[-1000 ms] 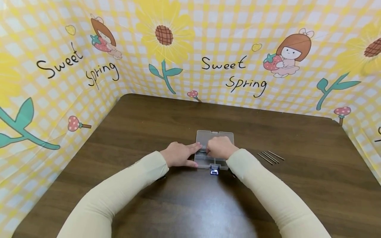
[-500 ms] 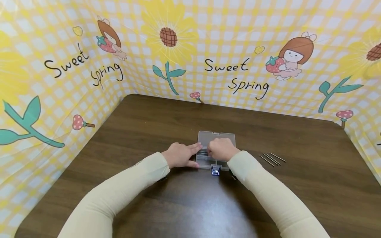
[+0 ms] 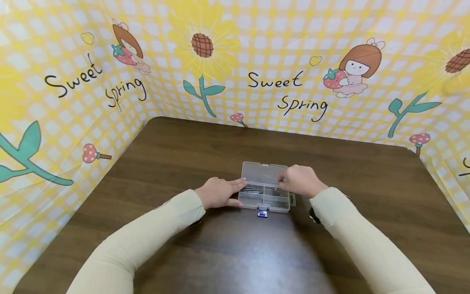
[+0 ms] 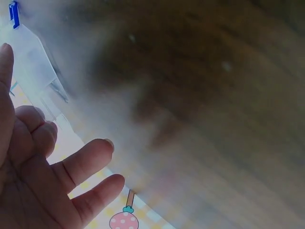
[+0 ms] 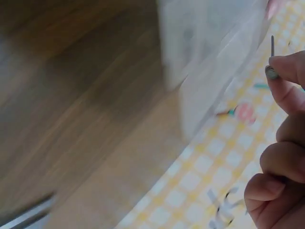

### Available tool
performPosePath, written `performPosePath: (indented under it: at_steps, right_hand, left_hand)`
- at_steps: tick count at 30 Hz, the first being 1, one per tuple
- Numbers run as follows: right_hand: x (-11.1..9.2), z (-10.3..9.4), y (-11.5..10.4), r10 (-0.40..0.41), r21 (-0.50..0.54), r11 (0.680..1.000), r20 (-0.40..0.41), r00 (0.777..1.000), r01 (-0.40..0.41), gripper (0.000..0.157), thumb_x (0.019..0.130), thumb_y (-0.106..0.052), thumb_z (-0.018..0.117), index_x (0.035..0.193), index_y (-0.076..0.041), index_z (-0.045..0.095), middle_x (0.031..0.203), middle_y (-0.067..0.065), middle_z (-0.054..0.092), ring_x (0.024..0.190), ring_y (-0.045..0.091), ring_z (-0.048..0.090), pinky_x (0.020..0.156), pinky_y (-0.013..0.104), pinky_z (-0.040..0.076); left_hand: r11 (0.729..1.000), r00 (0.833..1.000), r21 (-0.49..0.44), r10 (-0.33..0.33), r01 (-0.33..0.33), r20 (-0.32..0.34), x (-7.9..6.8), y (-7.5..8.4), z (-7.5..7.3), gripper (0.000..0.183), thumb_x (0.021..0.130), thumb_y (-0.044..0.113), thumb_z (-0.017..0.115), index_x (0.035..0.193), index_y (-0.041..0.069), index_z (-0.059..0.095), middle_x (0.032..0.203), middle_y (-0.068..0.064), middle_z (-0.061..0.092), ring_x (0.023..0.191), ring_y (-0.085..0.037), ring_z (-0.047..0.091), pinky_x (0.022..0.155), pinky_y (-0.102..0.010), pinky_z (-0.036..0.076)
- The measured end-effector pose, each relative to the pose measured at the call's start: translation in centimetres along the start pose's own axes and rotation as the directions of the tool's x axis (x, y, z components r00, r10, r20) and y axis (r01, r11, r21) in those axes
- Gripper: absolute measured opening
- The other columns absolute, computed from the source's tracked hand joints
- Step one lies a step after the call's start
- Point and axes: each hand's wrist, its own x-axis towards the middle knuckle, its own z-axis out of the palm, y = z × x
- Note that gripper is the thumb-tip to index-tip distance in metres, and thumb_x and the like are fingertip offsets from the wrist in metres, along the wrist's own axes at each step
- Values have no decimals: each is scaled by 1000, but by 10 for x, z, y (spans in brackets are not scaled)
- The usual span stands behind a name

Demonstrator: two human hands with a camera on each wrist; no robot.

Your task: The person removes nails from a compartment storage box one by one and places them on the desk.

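A clear plastic divided box (image 3: 275, 204) stands with its lid (image 3: 258, 172) laid back and a blue latch (image 3: 262, 212) at the front. Several thin metal rods (image 3: 252, 190) lie in its back left compartment. My left hand (image 3: 220, 192) rests at the box's left side, fingers straight and touching its edge. Over the back right compartment is my right hand (image 3: 302, 179). Its thumb and forefinger pinch a thin metal rod (image 5: 272, 45), which sticks up past the fingertips in the right wrist view; the other fingers are curled.
Brown wood-grain table (image 3: 191, 151) under the box. A yellow checked cloth (image 3: 235, 53) with printed flowers hangs around the back and sides. Blurred metal strips (image 5: 28, 212) show at the lower left of the right wrist view. The right arm covers part of the table.
My right hand has moved right, from above the left compartment to above the right one, uncovering the dividers. The loose rods on the table are now behind my right arm. My left hand stays put.
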Motion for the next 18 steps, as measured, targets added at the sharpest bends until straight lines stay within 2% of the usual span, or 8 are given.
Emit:
performPosePath:
  at_steps: [3,5,8,10,15,18]
  right_hand:
    - [-18,-7,18,65,19,998,-3,998,-65,16,86,-16,60,89,-13,76,84,-1,71,71,15,65,58,39,50]
    - [-30,-11,30,106,35,994,-4,994,-106,17,87,-17,60,92,-10,75,87,2,72,74,18,65,60,41,50]
    - [-49,-17,47,161,43,986,-12,987,-160,19,88,-17,59,96,-8,74,90,6,72,76,22,66,60,42,51]
    - [-62,-19,58,192,41,981,-15,981,-191,20,89,-17,59,96,-7,74,90,7,72,75,22,66,59,42,50]
    - [-91,-24,83,258,39,966,-29,966,-257,20,89,-16,59,96,-5,74,89,11,72,69,21,64,53,40,47]
    - [-107,-26,95,293,40,956,-28,956,-292,21,89,-17,58,96,-5,73,90,13,71,71,24,65,53,41,47]
  left_hand:
    - [1000,1000,-11,-1,1,1,0,1,-1,72,91,55,52,149,16,37,153,4,32,86,-24,66,67,-34,47]
    - [1000,1000,-11,0,0,4,0,1,-1,72,91,56,52,149,15,36,153,4,32,91,-22,66,68,-34,47]
    - [1000,1000,-14,3,-3,4,-1,1,-1,73,91,56,52,150,15,36,153,3,32,90,-19,67,68,-34,47]
    - [1000,1000,-13,10,-10,4,0,0,-1,73,91,56,52,149,15,36,153,3,32,86,-18,67,67,-34,47]
    - [1000,1000,-3,15,-15,-10,1,0,0,73,91,56,53,149,15,38,152,2,35,64,-18,63,60,-32,45]
    - [1000,1000,-2,14,-14,-11,3,0,1,73,90,56,54,149,14,38,152,2,35,56,-17,58,58,-32,44]
